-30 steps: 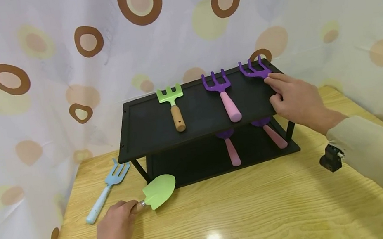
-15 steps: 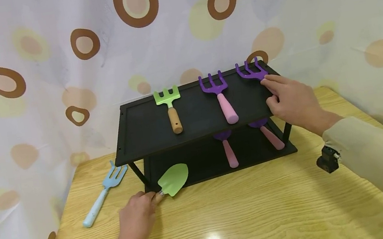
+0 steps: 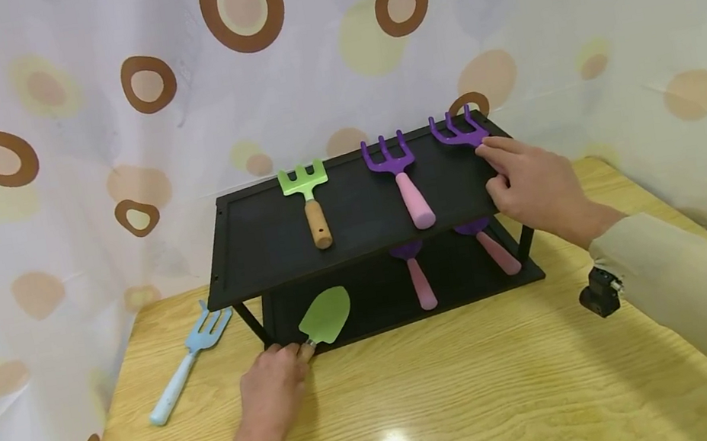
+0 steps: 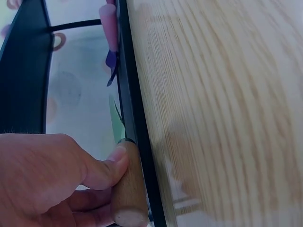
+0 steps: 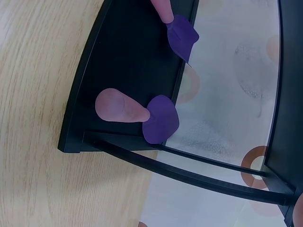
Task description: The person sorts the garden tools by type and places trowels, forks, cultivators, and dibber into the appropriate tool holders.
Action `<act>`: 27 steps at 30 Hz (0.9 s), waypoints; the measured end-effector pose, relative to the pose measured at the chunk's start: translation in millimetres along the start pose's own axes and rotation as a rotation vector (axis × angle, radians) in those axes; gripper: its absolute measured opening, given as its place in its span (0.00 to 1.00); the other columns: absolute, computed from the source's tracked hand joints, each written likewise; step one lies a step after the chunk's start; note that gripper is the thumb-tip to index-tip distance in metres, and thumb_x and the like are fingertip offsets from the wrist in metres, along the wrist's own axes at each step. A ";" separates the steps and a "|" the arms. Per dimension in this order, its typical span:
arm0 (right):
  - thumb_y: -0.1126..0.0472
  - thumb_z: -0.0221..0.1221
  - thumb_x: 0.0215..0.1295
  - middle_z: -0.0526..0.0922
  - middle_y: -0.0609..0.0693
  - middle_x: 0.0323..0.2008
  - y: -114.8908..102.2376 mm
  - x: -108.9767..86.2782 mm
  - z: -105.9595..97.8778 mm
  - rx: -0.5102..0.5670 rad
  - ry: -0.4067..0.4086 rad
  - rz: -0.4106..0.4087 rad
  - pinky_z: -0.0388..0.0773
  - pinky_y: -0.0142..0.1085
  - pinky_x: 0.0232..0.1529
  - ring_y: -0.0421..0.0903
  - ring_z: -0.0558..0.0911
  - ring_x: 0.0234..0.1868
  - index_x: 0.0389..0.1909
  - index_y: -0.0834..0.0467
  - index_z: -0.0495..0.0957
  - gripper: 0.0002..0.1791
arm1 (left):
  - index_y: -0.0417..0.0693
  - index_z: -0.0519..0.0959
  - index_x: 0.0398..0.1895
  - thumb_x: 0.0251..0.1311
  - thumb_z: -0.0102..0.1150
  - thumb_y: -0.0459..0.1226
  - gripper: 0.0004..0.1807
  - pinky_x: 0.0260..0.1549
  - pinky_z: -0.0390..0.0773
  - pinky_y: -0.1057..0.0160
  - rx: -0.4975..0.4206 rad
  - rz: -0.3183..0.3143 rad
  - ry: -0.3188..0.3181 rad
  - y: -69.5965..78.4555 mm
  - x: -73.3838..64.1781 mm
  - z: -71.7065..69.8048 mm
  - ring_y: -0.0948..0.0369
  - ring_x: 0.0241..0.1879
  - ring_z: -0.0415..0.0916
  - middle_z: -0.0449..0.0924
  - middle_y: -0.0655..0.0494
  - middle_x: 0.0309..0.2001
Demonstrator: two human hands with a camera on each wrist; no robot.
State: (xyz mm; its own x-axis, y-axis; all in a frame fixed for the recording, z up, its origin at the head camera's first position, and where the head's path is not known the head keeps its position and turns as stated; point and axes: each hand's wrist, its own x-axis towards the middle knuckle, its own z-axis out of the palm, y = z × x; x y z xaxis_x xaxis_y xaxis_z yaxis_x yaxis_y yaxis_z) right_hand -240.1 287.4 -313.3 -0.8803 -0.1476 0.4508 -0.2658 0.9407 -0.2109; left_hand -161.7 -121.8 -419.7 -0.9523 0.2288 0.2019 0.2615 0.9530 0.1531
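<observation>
My left hand (image 3: 273, 387) grips the wooden handle (image 4: 129, 184) of a green trowel (image 3: 327, 316), thumb along the handle near its collar. The blade reaches over the lower shelf at its left front, under the upper one. At the back right of the upper shelf, my right hand (image 3: 539, 191) holds a purple hand fork (image 3: 461, 135), fingertips at its neck and its handle hidden beneath the hand. Beside it on that shelf lie a purple fork with a pink handle (image 3: 416, 201) and a green fork with a wooden handle (image 3: 318, 224).
Two purple trowels with pink handles (image 3: 422, 284) (image 5: 122, 107) lie on the lower shelf of the black two-tier rack (image 3: 259, 239). A light blue hand fork (image 3: 175, 387) lies on the wooden table (image 3: 477, 386), left of the rack. Patterned cloth (image 3: 305, 89) hangs behind.
My left hand has carried the green trowel rightward and forward, from the table left of the rack to over the lower shelf. The right hand stays at the purple fork.
</observation>
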 end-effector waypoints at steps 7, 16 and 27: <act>0.61 0.45 0.66 0.71 0.58 0.69 -1.0 -1.8 -0.5 -0.006 -0.001 0.010 0.81 0.57 0.42 0.63 0.77 0.63 0.66 0.61 0.73 0.28 | 0.52 0.87 0.47 0.60 0.67 0.36 0.11 0.24 0.83 0.51 0.038 0.043 0.005 8.8 3.4 1.9 0.51 0.33 0.81 0.86 0.52 0.35; 0.62 0.45 0.66 0.71 0.58 0.70 -2.4 0.1 -0.1 0.005 -0.019 0.007 0.81 0.57 0.43 0.63 0.75 0.64 0.66 0.61 0.72 0.28 | 0.45 0.81 0.32 0.65 0.60 0.35 0.05 0.17 0.68 0.67 -0.140 -0.010 -0.047 20.7 4.9 2.7 0.61 0.22 0.65 0.69 0.57 0.20; 0.62 0.44 0.66 0.70 0.59 0.70 -0.8 -0.4 -1.9 -0.006 -0.020 0.017 0.81 0.56 0.42 0.64 0.75 0.64 0.67 0.62 0.72 0.28 | 0.42 0.81 0.34 0.67 0.60 0.37 0.07 0.22 0.71 0.66 -0.278 -0.079 -0.081 29.8 13.7 4.6 0.60 0.25 0.66 0.69 0.55 0.22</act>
State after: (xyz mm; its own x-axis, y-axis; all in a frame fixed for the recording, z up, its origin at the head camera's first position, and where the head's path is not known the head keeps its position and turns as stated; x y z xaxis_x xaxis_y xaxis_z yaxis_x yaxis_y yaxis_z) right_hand -238.8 287.3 -311.7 -0.8924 -0.1380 0.4296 -0.2488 0.9448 -0.2132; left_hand -167.7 -89.4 -416.8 -0.9780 0.1814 0.1028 0.2081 0.8803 0.4264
